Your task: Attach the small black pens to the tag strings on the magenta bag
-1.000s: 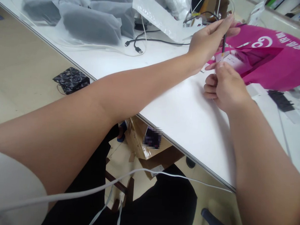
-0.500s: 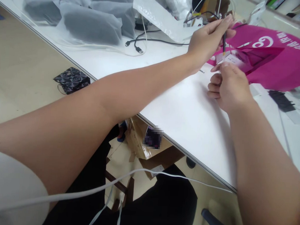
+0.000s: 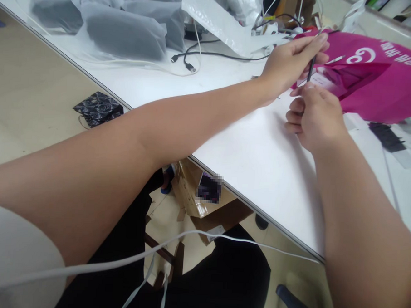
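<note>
My left hand (image 3: 294,58) reaches out over the white table, its fingers closed around a thin black pen-like stick (image 3: 311,69). The stick slants down from that hand to my right hand (image 3: 318,111). There my thumb and forefinger pinch its lower end, and the other fingers curl in. Fingers cover both ends, so its exact kind does not show. Just behind the hands lies a pink bag (image 3: 388,89) with white lettering, its opening facing them. A white label or card (image 3: 322,81) shows at that opening.
Grey wrapped bundles (image 3: 125,34), a black cable (image 3: 190,67) and clear plastic packaging (image 3: 244,10) lie at the back left. White boxes (image 3: 359,131) stand to the right. Below the table edge are a cardboard box (image 3: 187,185) and a patterned black bag (image 3: 98,110). A white cord (image 3: 195,233) crosses my lap.
My left hand has shifted slightly right and down, closer to my right hand. The yellowish section of the stick seen earlier by my right fingertips no longer shows; the visible length is black.
</note>
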Available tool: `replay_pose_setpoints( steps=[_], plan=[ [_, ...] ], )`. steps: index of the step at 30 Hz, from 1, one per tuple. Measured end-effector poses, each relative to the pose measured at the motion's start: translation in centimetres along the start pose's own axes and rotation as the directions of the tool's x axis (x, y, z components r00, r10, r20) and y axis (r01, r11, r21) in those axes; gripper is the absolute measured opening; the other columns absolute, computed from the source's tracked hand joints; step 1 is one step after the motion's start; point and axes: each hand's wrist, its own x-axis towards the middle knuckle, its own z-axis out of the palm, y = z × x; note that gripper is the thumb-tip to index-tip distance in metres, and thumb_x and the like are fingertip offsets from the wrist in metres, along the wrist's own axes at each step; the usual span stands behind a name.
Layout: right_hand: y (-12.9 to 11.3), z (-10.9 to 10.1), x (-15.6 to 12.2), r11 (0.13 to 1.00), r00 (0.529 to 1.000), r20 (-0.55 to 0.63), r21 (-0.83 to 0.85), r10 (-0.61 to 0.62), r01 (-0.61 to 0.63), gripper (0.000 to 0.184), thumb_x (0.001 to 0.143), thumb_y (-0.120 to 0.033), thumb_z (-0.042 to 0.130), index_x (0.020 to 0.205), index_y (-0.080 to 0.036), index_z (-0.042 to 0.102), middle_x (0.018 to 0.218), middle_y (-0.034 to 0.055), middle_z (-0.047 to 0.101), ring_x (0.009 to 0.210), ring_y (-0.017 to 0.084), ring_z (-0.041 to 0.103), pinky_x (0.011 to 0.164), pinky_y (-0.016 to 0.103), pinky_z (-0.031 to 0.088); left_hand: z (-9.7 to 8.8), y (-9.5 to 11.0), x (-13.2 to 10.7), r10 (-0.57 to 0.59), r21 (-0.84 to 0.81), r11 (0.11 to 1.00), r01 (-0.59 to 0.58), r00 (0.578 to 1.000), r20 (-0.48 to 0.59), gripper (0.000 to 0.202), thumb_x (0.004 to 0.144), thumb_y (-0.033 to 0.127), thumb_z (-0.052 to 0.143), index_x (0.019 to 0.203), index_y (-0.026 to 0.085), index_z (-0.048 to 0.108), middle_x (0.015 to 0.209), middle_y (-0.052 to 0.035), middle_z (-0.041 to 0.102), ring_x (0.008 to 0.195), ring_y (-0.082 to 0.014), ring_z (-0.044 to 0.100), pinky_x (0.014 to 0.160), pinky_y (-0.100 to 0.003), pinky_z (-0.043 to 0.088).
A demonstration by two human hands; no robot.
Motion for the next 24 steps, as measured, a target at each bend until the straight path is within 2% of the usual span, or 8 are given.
replay_pose_setpoints(
  steps=[4, 6, 8, 10, 15, 21, 24],
  plan=[
    [-0.5, 0.3, 0.0, 1.000, 1.000, -0.027, 0.020, -0.015, 0.015, 0.049, 0.133, -0.034, 0.060, 0.085, -0.028, 0.051, 0.074, -0.0090, 0.022, 0.060, 0.011, 0.011, 0.051, 0.027, 0.009, 0.4, -0.3, -1.2, -0.054, -0.003, 0.999, 0.055, 0.997, 0.046, 0.043, 0.124, 0.019, 0.089, 0.082, 0.019, 0.082, 0.079, 0.0015, 0.079, 0.073, -0.0097, 0.062, 0.062, -0.025, 0.051],
    [-0.6, 0.4, 0.1, 0.999, 0.999, -0.035, 0.041, -0.033, 0.035, 0.053, 0.133, -0.031, 0.058, 0.083, -0.029, 0.041, 0.073, -0.0089, 0.021, 0.059, 0.011, 0.010, 0.051, 0.027, 0.009, 0.5, -0.2, -1.6, -0.095, 0.000, 0.995, 0.095, 0.992, 0.088, 0.049, 0.123, 0.016, 0.089, 0.075, 0.019, 0.083, 0.081, 0.0010, 0.080, 0.078, -0.0090, 0.065, 0.070, -0.022, 0.058],
    [-0.5, 0.4, 0.3, 0.997, 0.998, -0.052, 0.063, -0.048, 0.051, 0.054, 0.134, -0.031, 0.062, 0.085, -0.029, 0.037, 0.073, -0.0092, 0.023, 0.058, 0.010, 0.010, 0.051, 0.027, 0.009, 0.5, -0.1, -1.7, -0.126, 0.000, 0.992, 0.126, 0.985, 0.116, 0.050, 0.122, 0.013, 0.090, 0.073, 0.018, 0.086, 0.084, -0.0002, 0.083, 0.086, -0.0089, 0.072, 0.080, -0.020, 0.063],
    [-0.4, 0.5, 0.5, 0.996, 0.995, -0.088, 0.074, -0.040, 0.047, 0.052, 0.136, -0.031, 0.061, 0.089, -0.029, 0.038, 0.073, -0.0102, 0.024, 0.055, 0.009, 0.010, 0.052, 0.027, 0.007, 0.4, -0.1, -1.7, -0.139, -0.021, 0.990, 0.143, 0.983, 0.119, 0.048, 0.120, 0.013, 0.093, 0.072, 0.018, 0.087, 0.085, -0.0001, 0.085, 0.091, -0.0086, 0.076, 0.084, -0.018, 0.064],
    [-0.9, 1.0, 0.3, 0.997, 0.989, -0.144, 0.069, -0.011, 0.021, 0.045, 0.141, -0.025, 0.041, 0.096, -0.030, 0.041, 0.071, -0.0109, 0.028, 0.049, 0.008, 0.014, 0.056, 0.030, 0.000, 0.4, -0.8, -1.2, -0.148, -0.066, 0.985, 0.160, 0.976, 0.162, 0.047, 0.117, 0.014, 0.098, 0.072, 0.022, 0.089, 0.083, 0.0036, 0.088, 0.092, -0.0084, 0.082, 0.082, -0.014, 0.068],
    [-1.6, 1.4, 0.0, 0.994, 0.985, -0.172, 0.112, 0.034, -0.014, 0.045, 0.142, -0.026, 0.035, 0.097, -0.029, 0.043, 0.073, -0.0099, 0.034, 0.048, 0.007, 0.016, 0.059, 0.031, -0.001, 0.4, -0.7, -1.1, -0.150, -0.080, 0.982, 0.170, 0.965, 0.215, 0.048, 0.117, 0.016, 0.097, 0.071, 0.023, 0.091, 0.087, 0.0025, 0.089, 0.093, -0.0093, 0.083, 0.084, -0.015, 0.070],
    [-1.3, 1.1, 0.1, 0.992, 0.985, -0.173, 0.127, 0.022, 0.000, 0.043, 0.140, -0.026, 0.039, 0.097, -0.029, 0.043, 0.076, -0.0085, 0.036, 0.049, 0.007, 0.016, 0.059, 0.029, 0.000, 0.3, -0.8, -1.4, -0.143, -0.056, 0.986, 0.159, 0.965, 0.221, 0.046, 0.118, 0.024, 0.100, 0.072, 0.024, 0.093, 0.095, 0.0017, 0.092, 0.103, -0.0102, 0.085, 0.086, -0.015, 0.071]
  ],
)
